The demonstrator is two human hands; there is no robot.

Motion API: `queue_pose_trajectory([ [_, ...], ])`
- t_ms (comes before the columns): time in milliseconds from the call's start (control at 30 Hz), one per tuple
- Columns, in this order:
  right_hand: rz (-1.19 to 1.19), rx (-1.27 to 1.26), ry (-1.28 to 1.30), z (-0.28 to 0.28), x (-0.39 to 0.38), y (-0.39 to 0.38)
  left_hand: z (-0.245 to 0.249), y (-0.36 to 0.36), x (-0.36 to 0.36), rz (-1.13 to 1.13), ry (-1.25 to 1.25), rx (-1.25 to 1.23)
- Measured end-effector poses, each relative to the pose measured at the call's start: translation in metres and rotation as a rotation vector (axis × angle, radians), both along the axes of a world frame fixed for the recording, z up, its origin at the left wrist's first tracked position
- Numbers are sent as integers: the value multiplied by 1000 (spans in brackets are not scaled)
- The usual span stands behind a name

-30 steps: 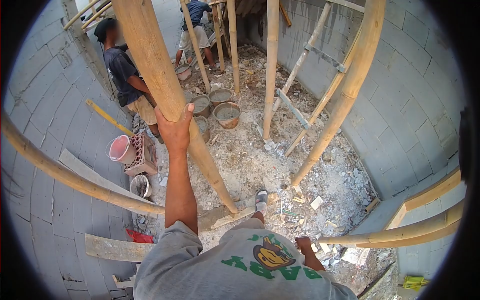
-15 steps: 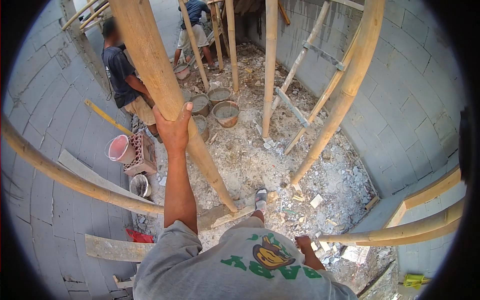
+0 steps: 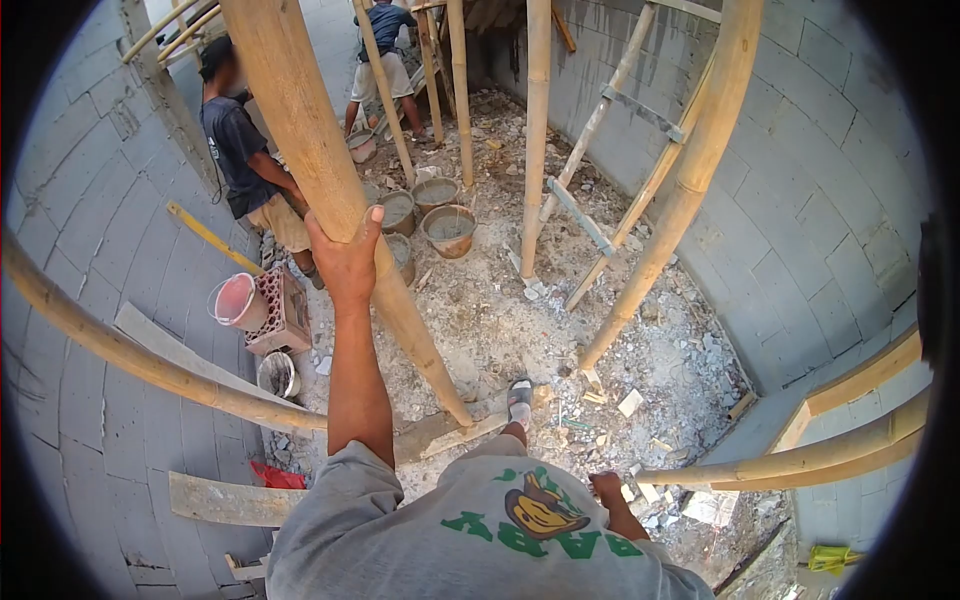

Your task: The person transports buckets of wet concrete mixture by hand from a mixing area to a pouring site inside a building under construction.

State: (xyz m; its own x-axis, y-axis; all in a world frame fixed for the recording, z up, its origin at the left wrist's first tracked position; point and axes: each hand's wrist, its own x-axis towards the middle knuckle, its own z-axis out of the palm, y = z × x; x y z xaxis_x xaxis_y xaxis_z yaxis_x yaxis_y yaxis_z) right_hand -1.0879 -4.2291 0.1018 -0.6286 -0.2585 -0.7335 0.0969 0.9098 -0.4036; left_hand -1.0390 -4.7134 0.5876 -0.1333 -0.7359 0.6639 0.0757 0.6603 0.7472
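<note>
My left hand (image 3: 345, 255) is wrapped round a thick bamboo pole (image 3: 300, 110), its thumb up along the right side. The pole slants from the top of the view down to the rubble floor, where its foot stands near a short wooden board (image 3: 465, 436). Low beside my body hangs my right hand (image 3: 605, 487), near the end of another bamboo pole (image 3: 780, 468). Its fingers are small and partly turned away, so I cannot make out their shape or anything in them. My sandalled foot (image 3: 520, 395) rests on the floor ahead.
Several buckets of grey mix (image 3: 449, 232) stand beyond the pole. At left are a crate (image 3: 288, 315), a pink bucket (image 3: 238, 302) and a co-worker (image 3: 245, 150); another person (image 3: 385, 60) bends at the back. Upright bamboo poles (image 3: 537, 140) and a wooden ladder (image 3: 640, 110) stand right.
The view has shifted very slightly. The co-worker at left has moved a little, head turned slightly, and the person at the back has shifted posture. My left hand keeps its hold on the bamboo pole.
</note>
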Motion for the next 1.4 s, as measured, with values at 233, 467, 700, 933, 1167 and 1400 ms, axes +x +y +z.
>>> queue_pose_trajectory([
  [233, 379, 58, 319, -18, -1, 11, -1, -1, 1, 24, -22, -16],
  [467, 350, 60, 270, -34, -6, 11, -3, -4, 0, 31, -17, -30],
  [700, 309, 8, 215, -1, -2, 2, -6, -6, -2, -12, 24, -28],
  [933, -138, -24, -17, -25, -5, 5, -7, -7, -2, -2, 14, -44],
  [1167, 445, 27, 294, -11, -4, 4, -6, -5, -2, -28, 32, -4],
  [1400, 12, 10, 30, 23, -2, -12, -9, -8, -2, -42, 35, 0],
])
